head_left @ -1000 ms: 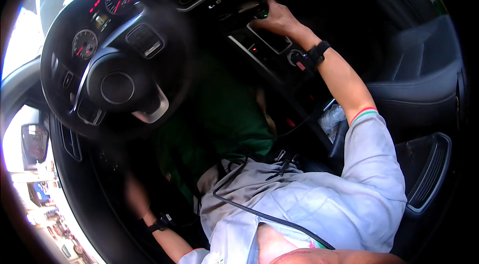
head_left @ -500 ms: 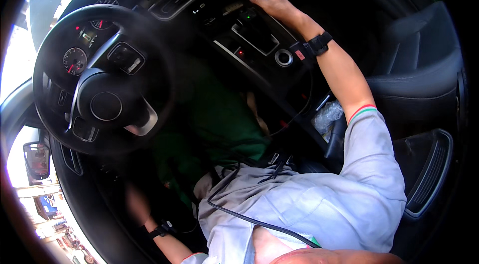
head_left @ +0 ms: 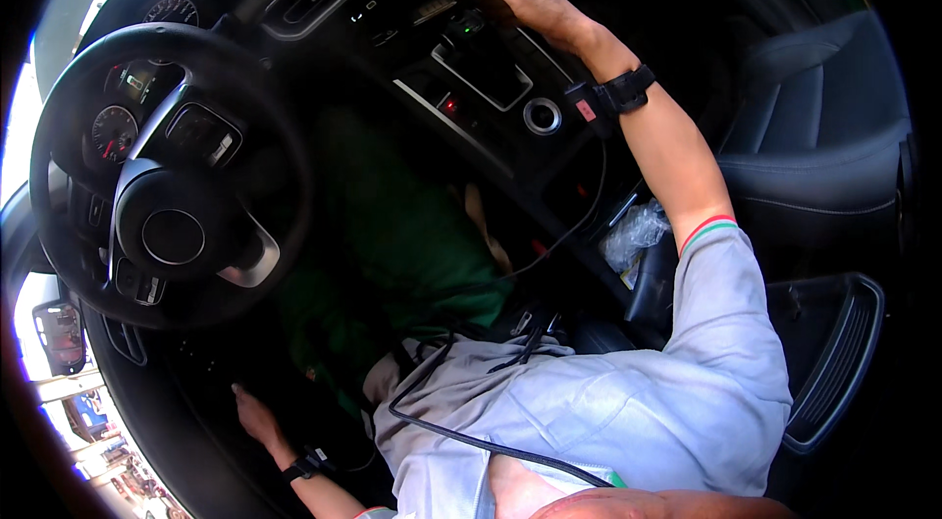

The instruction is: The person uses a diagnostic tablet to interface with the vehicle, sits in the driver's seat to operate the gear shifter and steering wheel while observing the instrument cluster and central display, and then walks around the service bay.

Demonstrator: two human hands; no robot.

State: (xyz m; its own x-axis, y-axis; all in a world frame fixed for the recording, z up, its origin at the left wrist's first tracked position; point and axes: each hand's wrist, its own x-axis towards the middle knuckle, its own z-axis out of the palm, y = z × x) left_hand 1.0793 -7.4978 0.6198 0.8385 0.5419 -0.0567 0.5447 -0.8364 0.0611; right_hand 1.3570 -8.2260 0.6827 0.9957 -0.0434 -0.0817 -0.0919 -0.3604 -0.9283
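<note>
My right hand (head_left: pixel 535 11) is at the front right of the centre console (head_left: pixel 500 146), beside the gear selector (head_left: pixel 463 27) with its small green light; its thumb shows, the other fingers are largely hidden. A black strap with a small unit (head_left: pixel 623 91) circles that wrist, and a cable runs down from it. My left hand (head_left: pixel 253 413) hangs low in shadow by the dark driver's door (head_left: pixel 177 391), below the steering wheel (head_left: pixel 172 234); its finger shape is unclear. A second strapped device (head_left: pixel 306 465) is on that wrist.
The dashboard with lit gauges (head_left: pixel 116 134) is behind the wheel. A passenger seat (head_left: pixel 805 117) stands at right. A crumpled plastic bag (head_left: pixel 633 234) lies in the console, near a black armrest (head_left: pixel 824 362). My green-trousered legs (head_left: pixel 392 225) extend under the wheel.
My right hand has lifted off the gear selector toward the console's front right, thumb now raised. The wheel and console have shifted left in the view. My left hand appears slightly lower and less blurred.
</note>
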